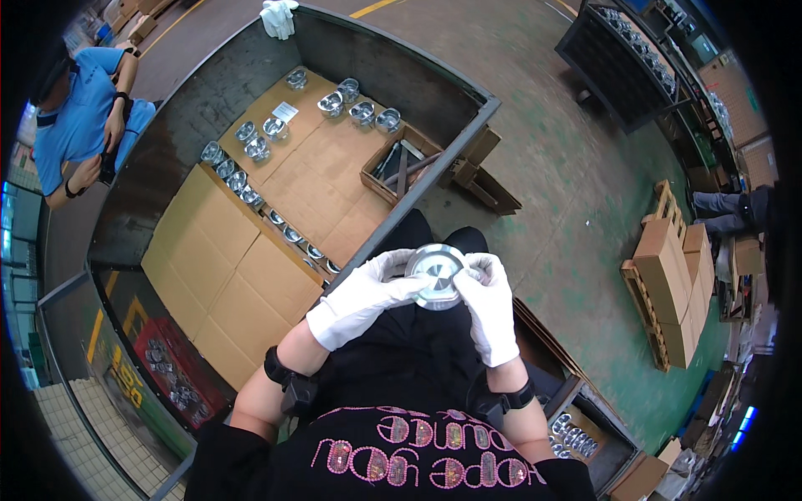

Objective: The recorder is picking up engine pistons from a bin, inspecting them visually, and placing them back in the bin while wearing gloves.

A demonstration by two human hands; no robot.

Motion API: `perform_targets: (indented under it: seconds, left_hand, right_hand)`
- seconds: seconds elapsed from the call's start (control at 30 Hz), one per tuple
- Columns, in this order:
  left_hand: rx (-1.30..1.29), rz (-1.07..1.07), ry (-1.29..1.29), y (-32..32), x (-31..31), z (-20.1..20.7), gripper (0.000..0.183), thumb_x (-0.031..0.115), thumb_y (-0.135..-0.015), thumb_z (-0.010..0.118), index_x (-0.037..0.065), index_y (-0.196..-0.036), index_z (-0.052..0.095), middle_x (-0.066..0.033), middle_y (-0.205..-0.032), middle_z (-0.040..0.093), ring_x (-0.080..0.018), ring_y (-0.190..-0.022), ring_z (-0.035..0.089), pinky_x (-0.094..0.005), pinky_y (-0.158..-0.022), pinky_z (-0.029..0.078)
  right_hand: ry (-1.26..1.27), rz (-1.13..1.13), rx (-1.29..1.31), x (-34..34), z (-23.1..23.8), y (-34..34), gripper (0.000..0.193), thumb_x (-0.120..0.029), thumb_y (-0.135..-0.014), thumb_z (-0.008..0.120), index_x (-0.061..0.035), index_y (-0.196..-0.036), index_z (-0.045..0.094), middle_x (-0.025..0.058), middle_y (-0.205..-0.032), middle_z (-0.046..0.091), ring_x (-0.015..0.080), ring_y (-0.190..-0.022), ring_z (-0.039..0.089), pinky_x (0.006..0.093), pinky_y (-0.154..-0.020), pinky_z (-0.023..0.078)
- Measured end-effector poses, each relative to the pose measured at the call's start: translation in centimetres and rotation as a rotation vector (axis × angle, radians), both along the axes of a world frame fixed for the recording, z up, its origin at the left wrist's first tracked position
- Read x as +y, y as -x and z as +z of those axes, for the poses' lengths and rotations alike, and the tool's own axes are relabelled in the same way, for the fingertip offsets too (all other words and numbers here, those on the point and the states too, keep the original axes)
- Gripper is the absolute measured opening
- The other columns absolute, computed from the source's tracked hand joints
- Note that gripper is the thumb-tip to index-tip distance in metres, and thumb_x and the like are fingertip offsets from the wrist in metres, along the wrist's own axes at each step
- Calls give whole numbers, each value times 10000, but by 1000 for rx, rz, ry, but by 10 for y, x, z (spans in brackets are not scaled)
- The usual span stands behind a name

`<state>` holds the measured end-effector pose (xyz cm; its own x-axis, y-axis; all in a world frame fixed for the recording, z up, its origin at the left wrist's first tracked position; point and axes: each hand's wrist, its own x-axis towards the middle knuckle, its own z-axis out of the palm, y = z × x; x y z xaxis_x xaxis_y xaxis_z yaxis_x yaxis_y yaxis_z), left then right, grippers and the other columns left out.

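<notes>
A shiny round metal piston is held up over my lap, its flat turned face toward me. My left hand, in a white glove, grips it from the left with the thumb lying across the face. From the other side, my gloved right hand closes on its right edge. The piston's far side is hidden. Ahead, several more pistons stand on cardboard inside a dark metal bin.
A cardboard box of tools sits against the bin's near wall. Folded cardboard covers the bin's left part. At right are a box-loaded pallet and a dark cart. More pistons lie lower right. A person in blue is at left.
</notes>
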<state>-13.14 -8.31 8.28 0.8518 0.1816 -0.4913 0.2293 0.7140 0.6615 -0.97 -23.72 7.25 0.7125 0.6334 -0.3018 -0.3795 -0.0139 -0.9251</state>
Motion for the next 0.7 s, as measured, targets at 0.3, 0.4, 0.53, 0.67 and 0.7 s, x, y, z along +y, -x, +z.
perform_targets:
  seconds: [0.3,0.4,0.53,0.67,0.7]
  left_hand:
    - [4,-281,-123,-14,2,0,662,156,-822,754,-72,-1349,425,-128,-1241,586,-185,-1109,582,-302,-964,457]
    - [55,-230,-153,-12,0,-2,585,185,-843,738,-70,-1307,488,-110,-1174,629,-161,-993,636,-273,-865,507]
    - [49,-52,-11,-14,-2,-6,595,191,-838,743,-72,-1305,485,-114,-1165,624,-156,-989,631,-262,-847,509]
    - [2,120,-342,-15,-9,3,569,123,-788,773,-53,-1264,516,-88,-1147,621,-139,-1046,596,-290,-946,470]
    - [-59,121,-445,-15,-12,7,562,93,-760,784,-41,-1244,530,-84,-1143,624,-138,-1057,589,-292,-960,458]
  right_hand:
    - [140,339,-87,-10,20,-24,228,-115,-877,641,-39,-1086,593,32,-983,616,101,-872,577,245,-803,472]
    - [158,175,-418,-5,19,-20,233,-221,-962,537,-38,-1088,606,32,-982,623,109,-861,580,249,-813,462]
    - [-100,-53,106,-17,-22,-15,363,-351,-1021,425,-46,-1135,585,81,-1086,614,160,-891,615,311,-803,508]
    - [-218,79,533,-13,-30,4,454,-420,-1013,395,-52,-1262,486,145,-1178,600,269,-990,626,455,-886,516]
    - [-276,102,624,-11,-30,10,477,-437,-1011,376,-59,-1285,475,147,-1207,587,285,-1028,613,472,-900,504]
